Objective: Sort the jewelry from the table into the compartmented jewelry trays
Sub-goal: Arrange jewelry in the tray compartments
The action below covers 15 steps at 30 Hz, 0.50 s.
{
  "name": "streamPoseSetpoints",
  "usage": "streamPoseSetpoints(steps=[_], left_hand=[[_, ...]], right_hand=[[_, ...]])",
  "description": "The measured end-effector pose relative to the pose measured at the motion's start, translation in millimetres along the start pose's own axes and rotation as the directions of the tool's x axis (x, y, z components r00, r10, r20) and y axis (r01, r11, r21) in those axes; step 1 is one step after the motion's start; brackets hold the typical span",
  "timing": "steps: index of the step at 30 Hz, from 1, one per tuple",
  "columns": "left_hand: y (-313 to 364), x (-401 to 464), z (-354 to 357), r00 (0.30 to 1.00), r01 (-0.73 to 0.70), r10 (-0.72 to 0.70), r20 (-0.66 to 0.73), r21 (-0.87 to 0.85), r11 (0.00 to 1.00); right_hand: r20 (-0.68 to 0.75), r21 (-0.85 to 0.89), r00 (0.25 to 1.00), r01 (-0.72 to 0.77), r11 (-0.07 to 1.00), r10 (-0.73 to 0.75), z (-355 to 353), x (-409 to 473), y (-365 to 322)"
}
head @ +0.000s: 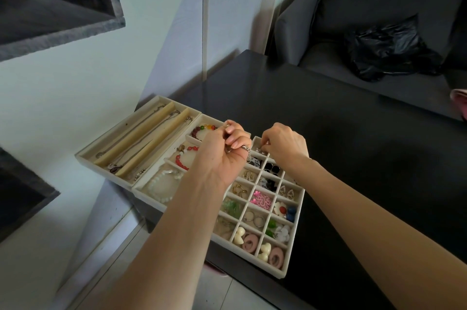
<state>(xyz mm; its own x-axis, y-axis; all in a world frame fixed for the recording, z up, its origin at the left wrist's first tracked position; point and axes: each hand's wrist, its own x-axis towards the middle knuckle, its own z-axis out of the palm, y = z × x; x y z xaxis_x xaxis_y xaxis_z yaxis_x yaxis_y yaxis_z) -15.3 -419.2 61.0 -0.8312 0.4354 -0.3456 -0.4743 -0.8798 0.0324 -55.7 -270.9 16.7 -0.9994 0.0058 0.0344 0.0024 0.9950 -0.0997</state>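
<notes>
A glossy black table (pixel 328 148) is being used beside a grey sofa, with pale, fabric-lined jewelry trays (pixel 294 251) lying along its left edge. The left hand (pixel 222 155) is being held over the bracelet compartments, fingers curled, pinching a small metal ring (pixel 226 127) at its fingertips. The right hand (pixel 283 145) is being lowered into the far cell of the small-grid tray, fingertips pinching small metallic pieces (pixel 260 150); their kind cannot be told. Such pieces are judged light, stiff and slippery, best taken by fingertip at the rim or hook. Beaded bracelets, glossy plastic earrings and thin limp chains are lying sorted in neighbouring cells.
</notes>
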Motion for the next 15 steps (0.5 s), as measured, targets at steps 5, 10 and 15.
streamPoseSetpoints(steps=[5, 10, 15], left_hand=[[-0.3, -0.7, 1.2, 1.0, -0.005, 0.005, -0.005, 0.018, 1.0], [1.2, 0.3, 1.0, 1.0, -0.001, 0.001, 0.002, 0.006, 1.0], [1.5, -0.6, 1.2, 1.0, 0.0, 0.0, 0.011, 0.014, 1.0]], right_hand=[[0.033, -0.07, 0.999, 0.034, 0.997, -0.032, -0.1, 0.0, -0.6], [0.037, -0.21, 0.996, 0.083, 0.974, -0.077, -2.0, 1.9, -5.4], [0.034, -0.232, 0.997, 0.08, 0.969, -0.074, -0.5, 2.0, -6.8]])
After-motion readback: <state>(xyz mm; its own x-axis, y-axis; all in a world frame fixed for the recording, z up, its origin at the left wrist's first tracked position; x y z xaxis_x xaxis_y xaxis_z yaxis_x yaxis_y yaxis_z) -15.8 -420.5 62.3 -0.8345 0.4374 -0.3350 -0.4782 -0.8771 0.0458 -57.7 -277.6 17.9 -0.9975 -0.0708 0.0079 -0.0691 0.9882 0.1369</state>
